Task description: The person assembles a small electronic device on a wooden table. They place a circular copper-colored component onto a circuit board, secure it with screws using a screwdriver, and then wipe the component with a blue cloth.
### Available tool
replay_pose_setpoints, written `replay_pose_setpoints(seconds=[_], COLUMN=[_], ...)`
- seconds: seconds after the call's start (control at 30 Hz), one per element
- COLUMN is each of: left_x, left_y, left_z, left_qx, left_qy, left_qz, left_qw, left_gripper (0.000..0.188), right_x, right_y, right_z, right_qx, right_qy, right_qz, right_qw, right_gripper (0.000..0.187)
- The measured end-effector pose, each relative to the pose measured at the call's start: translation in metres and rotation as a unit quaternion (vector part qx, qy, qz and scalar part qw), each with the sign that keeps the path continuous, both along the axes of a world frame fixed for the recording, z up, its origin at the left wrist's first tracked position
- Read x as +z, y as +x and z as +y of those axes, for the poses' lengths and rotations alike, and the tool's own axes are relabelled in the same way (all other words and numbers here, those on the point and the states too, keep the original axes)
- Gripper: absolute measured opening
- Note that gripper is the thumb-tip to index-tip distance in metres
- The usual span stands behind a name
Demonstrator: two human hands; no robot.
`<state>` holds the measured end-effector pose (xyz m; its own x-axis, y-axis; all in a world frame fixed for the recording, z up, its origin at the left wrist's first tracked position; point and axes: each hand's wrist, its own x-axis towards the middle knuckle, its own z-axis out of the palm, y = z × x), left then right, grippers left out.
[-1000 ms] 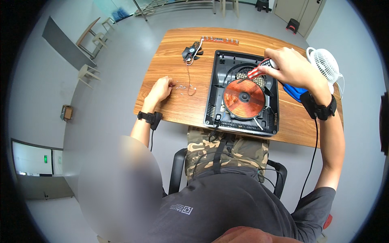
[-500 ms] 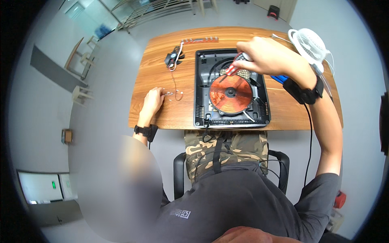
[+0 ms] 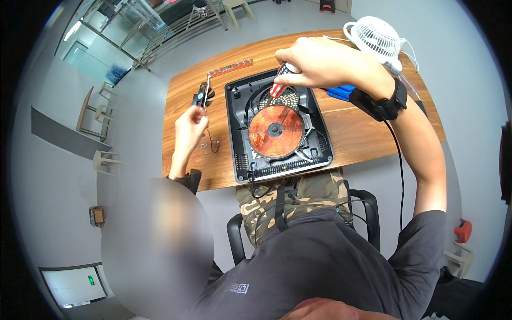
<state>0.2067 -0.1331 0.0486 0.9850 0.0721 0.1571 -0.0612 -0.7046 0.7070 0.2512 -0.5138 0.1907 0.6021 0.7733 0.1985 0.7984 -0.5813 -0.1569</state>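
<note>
1. Screwdriver with a red and white handle sits in the right hand's grip, fingers wrapped tight around the top of it, tip pointing down into the opened cooktop.
2. Right under that grip is the round black fan grille at the far end of the cooktop's black shell. Just nearer the person than the tip is the copper coil disc, flat in the middle of the shell.
3. Cooktop lies lid-off on the wooden surface, its near edge right at the surface's front edge, with a black cord hanging off there.
4. Left hand rests on the surface to the left of the cooktop, well apart from the right one. Its grip looks loosely curled and I can't tell if it's pinching anything. A few tiny screws and a thin wire loop lie just beside it.
5. Just past the left hand's fingers there's a small black fan part, and further back a narrow strip of circuit board.
6. Behind the right wrist: a small white desk fan at the far right corner, plus something blue tucked under the forearm.
7. Black strap on the right wrist with a cable trailing down along the arm.
</note>
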Motion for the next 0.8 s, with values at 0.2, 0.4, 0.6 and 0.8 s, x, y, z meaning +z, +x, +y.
replay_pose_setpoints(seconds=[0.2, 0.4, 0.6, 0.8], left_x=[0.015, 0.017, 0.007, 0.001], left_y=[0.028, 0.040, 0.047, 0.053], left_z=[-0.094, -0.155, -0.168, -0.181], left_qx=[-0.168, -0.242, -0.246, -0.271], left_qy=[0.036, 0.029, 0.041, 0.050], left_qz=[0.001, 0.065, 0.060, 0.027], left_qw=[0.985, 0.968, 0.967, 0.961], left_gripper=[0.006, 0.013, 0.013, 0.015], right_x=[0.004, 0.000, 0.001, -0.001], right_y=[0.010, 0.011, 0.017, 0.021], right_z=[-0.020, -0.040, -0.050, -0.055], right_qx=[-0.014, -0.015, -0.011, -0.014], right_qy=[-0.016, 0.003, 0.008, 0.005], right_qz=[0.008, 0.016, 0.012, 0.014], right_qw=[1.000, 1.000, 1.000, 1.000], right_gripper=[0.046, 0.047, 0.046, 0.046])
